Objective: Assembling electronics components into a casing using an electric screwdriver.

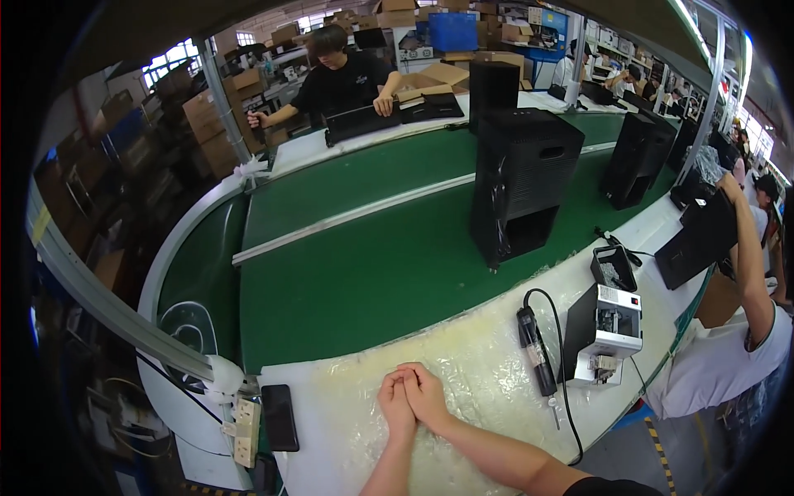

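We're resting left hand (395,403) and right hand (424,393) clasped together on the plastic-covered surface (488,372) — fingers closed on each other, holding nothing. Nearest tool: the black electric screwdriver (536,351), lying just right of the hands, cord looping back. Beyond it, a grey-white box unit (608,331). Black phone (279,416) is sitting near the left edge. A black speaker cabinet (519,183) is standing on the green conveyor (364,273) ahead. Looks like an idle beat — any reach is going right or forward; open room ahead of hands, surface edge close on the left.
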Action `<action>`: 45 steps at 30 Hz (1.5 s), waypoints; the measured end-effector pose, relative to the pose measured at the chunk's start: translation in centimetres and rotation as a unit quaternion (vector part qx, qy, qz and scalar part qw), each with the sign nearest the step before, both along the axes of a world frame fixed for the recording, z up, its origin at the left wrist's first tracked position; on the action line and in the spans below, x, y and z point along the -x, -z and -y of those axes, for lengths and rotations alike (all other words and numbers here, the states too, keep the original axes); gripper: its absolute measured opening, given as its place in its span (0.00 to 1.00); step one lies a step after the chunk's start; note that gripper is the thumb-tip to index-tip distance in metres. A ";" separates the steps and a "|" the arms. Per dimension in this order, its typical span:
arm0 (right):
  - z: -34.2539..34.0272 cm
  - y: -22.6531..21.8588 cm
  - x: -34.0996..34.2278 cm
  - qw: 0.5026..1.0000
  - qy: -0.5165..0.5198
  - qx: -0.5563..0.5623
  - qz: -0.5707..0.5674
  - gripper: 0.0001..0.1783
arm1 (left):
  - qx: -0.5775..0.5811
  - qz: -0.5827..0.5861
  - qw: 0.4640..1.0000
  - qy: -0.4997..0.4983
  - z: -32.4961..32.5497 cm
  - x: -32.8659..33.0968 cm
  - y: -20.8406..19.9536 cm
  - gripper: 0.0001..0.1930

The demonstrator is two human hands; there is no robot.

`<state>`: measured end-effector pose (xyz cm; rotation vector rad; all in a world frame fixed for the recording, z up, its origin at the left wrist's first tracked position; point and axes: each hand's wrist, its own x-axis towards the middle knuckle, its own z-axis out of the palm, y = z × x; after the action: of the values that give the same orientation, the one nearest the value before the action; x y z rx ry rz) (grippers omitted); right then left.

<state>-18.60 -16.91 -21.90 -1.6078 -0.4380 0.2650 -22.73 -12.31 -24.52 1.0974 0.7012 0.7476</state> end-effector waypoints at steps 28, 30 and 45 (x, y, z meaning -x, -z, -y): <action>-0.1 -0.8 0.3 1.000 0.004 -0.003 0.004 0.11 | 0.021 0.000 1.000 0.007 0.0 0.4 -1.2 0.08; -0.1 -0.1 0.0 1.000 0.004 -0.002 0.006 0.11 | 0.003 -0.005 1.000 0.012 -0.2 -0.3 -0.7 0.08; 0.4 -1.0 0.0 1.000 -0.003 0.014 0.005 0.11 | 0.081 0.042 0.996 0.024 0.0 -0.2 -1.5 0.07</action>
<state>-18.63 -17.27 -20.86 -1.6365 -0.4484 0.2676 -22.49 -12.35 -23.04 0.9271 0.6495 0.6800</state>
